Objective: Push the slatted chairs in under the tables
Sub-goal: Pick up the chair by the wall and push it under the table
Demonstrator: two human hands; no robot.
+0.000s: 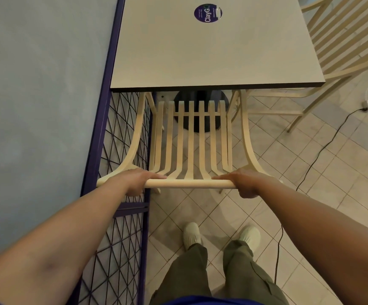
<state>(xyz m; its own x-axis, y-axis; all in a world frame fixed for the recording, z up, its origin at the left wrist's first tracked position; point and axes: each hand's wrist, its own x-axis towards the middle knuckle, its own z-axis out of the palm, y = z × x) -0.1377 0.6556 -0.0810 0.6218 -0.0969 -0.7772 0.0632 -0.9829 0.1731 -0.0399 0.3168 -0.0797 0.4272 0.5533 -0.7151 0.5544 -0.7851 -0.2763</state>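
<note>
- Beige tiled floor (299,150) fills the right of the view; a blue-grey wall panel (42,84) is seen on the left, bordered by a purple frame (104,106) that carries a dark wire mesh (121,238).
- A pale square table (200,51) stands against the frame. A round purple sticker (207,13) is fixed near its far edge, and its black base (200,94) shows below the near edge.
- The slatted chair (190,139) is placed squarely at the near side of the table. Its front part is hidden under the tabletop, and only the curved back slats and side posts are seen rising towards the viewer.
- The top rail (189,184) of the chair back is held at both ends.
- The left hand (138,181) is clamped on the rail's left end — fingers curled round it, just beside the mesh.
- The right hand (247,182) is clamped on the right end in the same way; the two hands are well apart.
- A second slatted chair (332,51) is seen at the right side of the table, tilted in the wide-angle view.
- A thin black cable (324,148) lies across the tiles on the right.
- Two pale shoes (190,235) — below olive trousers — are planted on the floor behind the chair.
</note>
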